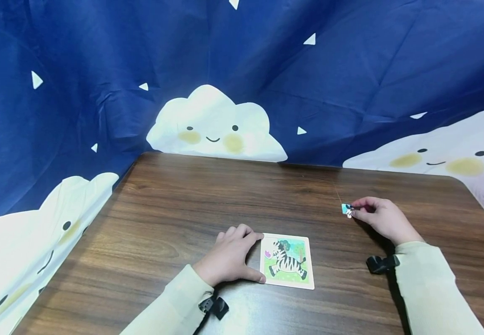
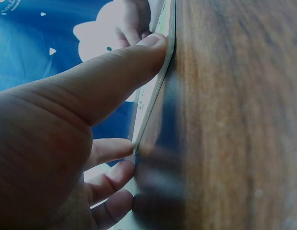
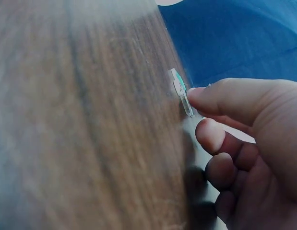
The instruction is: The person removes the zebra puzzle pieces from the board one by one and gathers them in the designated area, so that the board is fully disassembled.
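In the head view, the zebra puzzle board (image 1: 287, 260) lay flat on the worktop (image 1: 200, 204), just beside the left hand (image 1: 234, 256). That hand's thumb and forefinger, fairly straight and spread apart, spanned the board's left side at its two corners, a reach that seemed meant to brace it without covering the picture. To the board's right and farther back, the right hand (image 1: 382, 218) pinched a small puzzle piece (image 1: 346, 210), its printed face partly showing.

In the left wrist view, the thumb tip met the board's edge; the other fingers (image 2: 110, 149) reached out loosely, gripping nothing else.

In the right wrist view, thumb and forefinger nipped the piece at one end, probably because it was so thin. The remaining fingers curled back, apparently out of its way. Whether the piece touched the worktop, I couldn't tell.
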### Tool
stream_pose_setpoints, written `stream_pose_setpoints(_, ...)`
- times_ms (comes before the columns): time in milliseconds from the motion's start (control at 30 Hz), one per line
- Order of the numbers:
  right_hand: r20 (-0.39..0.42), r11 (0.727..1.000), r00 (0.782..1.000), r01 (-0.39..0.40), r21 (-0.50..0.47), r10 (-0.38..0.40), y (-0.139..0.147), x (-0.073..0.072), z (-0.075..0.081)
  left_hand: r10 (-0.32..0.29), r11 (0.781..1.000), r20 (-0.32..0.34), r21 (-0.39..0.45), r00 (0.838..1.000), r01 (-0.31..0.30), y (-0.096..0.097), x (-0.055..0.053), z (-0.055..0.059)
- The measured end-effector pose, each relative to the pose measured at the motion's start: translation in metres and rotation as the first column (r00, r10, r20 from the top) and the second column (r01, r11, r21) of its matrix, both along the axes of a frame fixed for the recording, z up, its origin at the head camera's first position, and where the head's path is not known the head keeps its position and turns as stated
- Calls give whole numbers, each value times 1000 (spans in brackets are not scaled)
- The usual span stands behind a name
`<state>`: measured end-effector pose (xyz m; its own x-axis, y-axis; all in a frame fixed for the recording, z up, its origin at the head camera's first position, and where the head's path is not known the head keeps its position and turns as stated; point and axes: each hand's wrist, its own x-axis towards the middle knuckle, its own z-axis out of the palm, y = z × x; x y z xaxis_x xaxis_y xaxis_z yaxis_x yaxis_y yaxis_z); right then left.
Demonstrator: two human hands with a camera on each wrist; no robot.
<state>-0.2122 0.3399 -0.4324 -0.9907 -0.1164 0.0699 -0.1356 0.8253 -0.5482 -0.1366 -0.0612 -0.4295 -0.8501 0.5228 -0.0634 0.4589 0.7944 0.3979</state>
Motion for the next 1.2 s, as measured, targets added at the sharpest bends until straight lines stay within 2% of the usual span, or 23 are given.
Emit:
stream_pose_setpoints(300,-39,999,999,21,-37,-23,-5,8,3,-2,1000,-2,4,1000,2,0,2,1)
stream_pose_setpoints(433,-21,998,1000,16,-56,-18,-17,11,8,-4,1000,-6,2,1000,4,-1,2,2)
stream_pose_setpoints(867,-5,996,998,-67,-52,67,-55,24,14,-3,1000,-8,-10,1000,3,-1,2,2)
stream_pose_setpoints(1200,6,977,982,-189,-103,190,-89,34,11,-15,1000,-21,-19,1000,15,1,2,2)
